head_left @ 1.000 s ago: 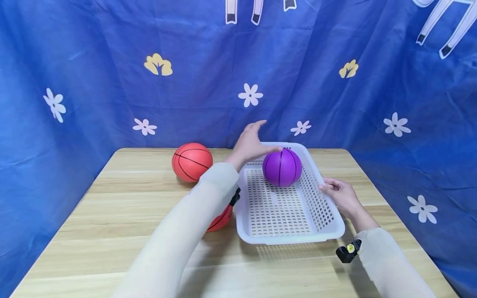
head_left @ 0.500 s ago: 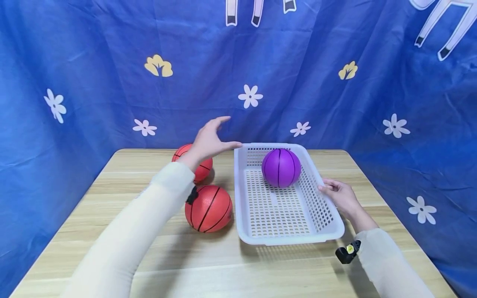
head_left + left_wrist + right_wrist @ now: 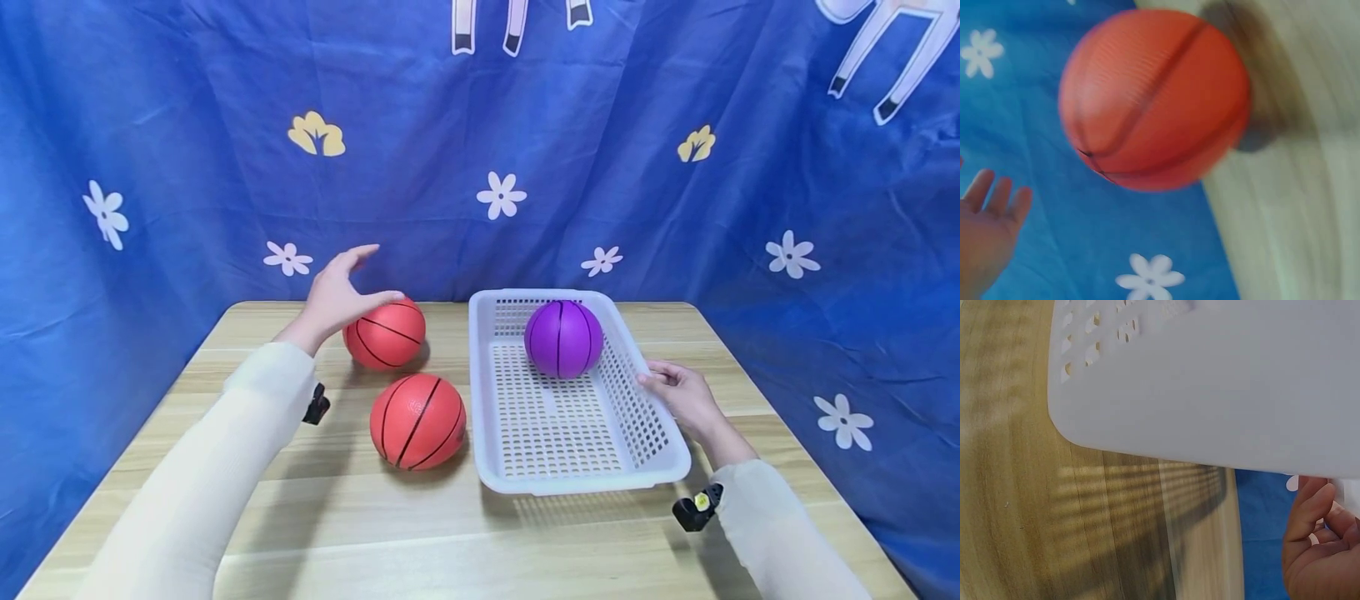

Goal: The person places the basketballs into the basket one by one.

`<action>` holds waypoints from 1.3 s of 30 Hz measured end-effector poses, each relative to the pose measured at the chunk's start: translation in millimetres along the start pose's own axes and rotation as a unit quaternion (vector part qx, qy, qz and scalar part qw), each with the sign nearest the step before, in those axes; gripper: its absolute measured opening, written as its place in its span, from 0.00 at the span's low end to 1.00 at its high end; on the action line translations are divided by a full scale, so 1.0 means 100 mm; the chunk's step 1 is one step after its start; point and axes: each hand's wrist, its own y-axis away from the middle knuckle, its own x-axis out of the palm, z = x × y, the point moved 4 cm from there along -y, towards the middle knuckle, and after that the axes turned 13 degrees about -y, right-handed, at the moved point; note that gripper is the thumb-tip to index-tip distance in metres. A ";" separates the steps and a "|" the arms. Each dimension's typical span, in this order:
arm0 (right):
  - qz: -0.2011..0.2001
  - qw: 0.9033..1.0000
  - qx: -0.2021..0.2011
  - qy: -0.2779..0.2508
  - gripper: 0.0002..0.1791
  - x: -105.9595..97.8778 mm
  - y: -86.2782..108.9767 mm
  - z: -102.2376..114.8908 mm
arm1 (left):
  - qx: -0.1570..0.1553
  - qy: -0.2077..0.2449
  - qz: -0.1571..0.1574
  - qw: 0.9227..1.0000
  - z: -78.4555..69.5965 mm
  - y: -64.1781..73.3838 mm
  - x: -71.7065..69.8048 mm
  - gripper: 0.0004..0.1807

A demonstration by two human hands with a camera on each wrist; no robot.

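Note:
My left hand (image 3: 335, 293) hovers beside the far red basketball (image 3: 385, 335), thumb and fingers spread wide, holding nothing. In the left wrist view that red ball fills the upper middle, with the fingers (image 3: 999, 201) at the lower left, apart from it. My right hand (image 3: 682, 396) grips the right rim of a white plastic basket (image 3: 480, 400); in the right wrist view the thumb and curled fingers (image 3: 1319, 512) pinch its edge. A purple basketball (image 3: 564, 340) sits inside the basket at the far end. Between basket and left arm lies a nearer red basketball (image 3: 417, 422).
The wooden table (image 3: 360, 542) ends at a blue curtain (image 3: 405, 167) printed with flowers, which hangs behind and along both sides. Small black cameras are strapped at both sleeves. The basket stands close right of the nearer red ball.
My left hand has moved left from above the purple ball, past the basket's rim, to the far red ball. The right hand stays on the basket.

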 end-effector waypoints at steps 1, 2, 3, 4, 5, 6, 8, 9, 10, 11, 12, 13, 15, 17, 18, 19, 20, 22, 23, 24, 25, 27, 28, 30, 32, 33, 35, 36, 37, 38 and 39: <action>0.000 1.000 0.001 -0.001 0.28 0.00 0.00 0.00 | 0.000 -0.001 0.000 1.000 0.06 0.01 0.01 0.47; 0.000 1.000 0.002 -0.002 0.28 0.00 0.00 0.00 | 0.000 -0.002 0.003 1.000 0.11 0.03 0.02 0.47; -0.001 1.000 0.001 0.000 0.28 0.00 0.01 0.00 | 0.000 -0.002 0.006 1.000 0.16 0.04 0.04 0.47; -0.001 1.000 0.002 0.000 0.28 0.01 0.01 0.00 | 0.001 -0.002 0.008 1.000 0.20 0.05 0.05 0.47; -0.001 1.000 0.001 -0.001 0.27 0.01 0.01 -0.01 | 0.003 -0.004 0.009 1.000 0.24 0.07 0.07 0.47; -0.001 1.000 0.000 -0.003 0.27 0.01 0.01 -0.01 | 0.005 -0.005 0.009 1.000 0.28 0.08 0.09 0.47; -0.001 1.000 -0.002 -0.003 0.27 0.01 0.01 -0.01 | 0.002 -0.006 0.015 1.000 0.34 0.12 0.12 0.47; 0.000 1.000 -0.002 -0.004 0.27 0.02 0.00 -0.01 | 0.000 -0.007 0.019 1.000 0.37 0.13 0.14 0.48; -0.002 1.000 0.000 -0.004 0.27 0.02 0.00 -0.02 | -0.002 -0.008 0.024 1.000 0.40 0.15 0.16 0.48; -0.001 1.000 0.000 -0.003 0.27 0.02 0.00 -0.02 | -0.005 -0.008 0.030 1.000 0.42 0.16 0.19 0.49; -0.002 1.000 0.001 -0.002 0.27 0.02 0.01 -0.02 | -0.009 -0.006 0.038 0.999 0.45 0.18 0.22 0.50; -0.001 1.000 0.002 -0.002 0.27 0.02 0.01 -0.02 | -0.012 -0.007 0.046 0.999 0.48 0.19 0.25 0.50; -0.001 1.000 0.004 -0.002 0.27 0.02 0.02 -0.02 | -0.017 -0.005 0.059 0.998 0.53 0.22 0.32 0.52; 0.004 1.000 0.002 -0.007 0.27 0.02 0.03 -0.02 | -0.020 -0.004 0.066 0.998 0.57 0.25 0.39 0.53; 0.005 1.000 0.001 -0.010 0.27 0.02 0.03 -0.02 | -0.020 -0.006 0.068 0.997 0.60 0.26 0.42 0.53; 0.008 1.000 0.000 -0.011 0.27 0.02 0.03 -0.02 | -0.020 -0.006 0.067 0.998 0.62 0.27 0.45 0.54; 0.008 1.000 0.000 -0.012 0.27 0.02 0.03 -0.02 | -0.021 -0.005 0.067 0.997 0.64 0.28 0.48 0.54; 0.008 1.000 -0.001 -0.013 0.27 0.02 0.03 -0.02 | -0.023 -0.007 0.066 0.998 0.67 0.30 0.52 0.55; 0.006 1.000 -0.001 -0.012 0.28 0.02 0.03 -0.02 | -0.022 -0.007 0.065 0.998 0.68 0.31 0.54 0.55; 0.005 1.000 0.000 -0.012 0.28 0.02 0.03 -0.02 | -0.025 -0.005 0.065 0.998 0.69 0.31 0.56 0.56; 0.004 1.000 0.001 -0.010 0.28 0.02 0.03 -0.02 | -0.029 -0.005 0.065 0.997 0.70 0.32 0.57 0.56; 0.002 1.000 0.003 -0.008 0.28 0.02 0.03 -0.02 | -0.036 -0.005 0.064 0.997 0.72 0.33 0.59 0.57; 0.002 1.000 0.003 -0.007 0.28 0.02 0.03 -0.02 | -0.036 -0.004 0.063 0.997 0.72 0.34 0.60 0.57; 0.002 1.000 0.003 -0.008 0.28 0.02 0.03 -0.02 | -0.039 -0.004 0.059 0.997 0.74 0.34 0.62 0.57; 0.000 1.000 0.003 -0.006 0.28 0.01 0.02 -0.02 | -0.039 0.000 0.056 0.998 0.75 0.34 0.63 0.57; -0.001 1.000 0.002 -0.006 0.28 0.01 0.02 -0.02 | -0.040 0.003 0.055 0.998 0.76 0.34 0.63 0.57; -0.002 1.000 0.000 -0.005 0.28 0.01 0.02 -0.02 | -0.046 0.007 0.051 0.998 0.77 0.34 0.64 0.56; -0.002 1.000 -0.001 -0.005 0.28 0.01 0.01 -0.02 | -0.050 0.010 0.050 0.997 0.77 0.34 0.63 0.56; -0.001 1.000 -0.002 -0.006 0.28 0.01 0.01 -0.02 | -0.052 0.011 0.048 0.997 0.78 0.35 0.63 0.55; 0.000 1.000 -0.003 -0.006 0.28 0.01 0.01 -0.02 | -0.053 0.012 0.047 0.997 0.78 0.35 0.63 0.55; 0.000 1.000 -0.004 -0.007 0.28 0.02 0.01 -0.01 | -0.053 0.012 0.045 0.998 0.79 0.35 0.63 0.54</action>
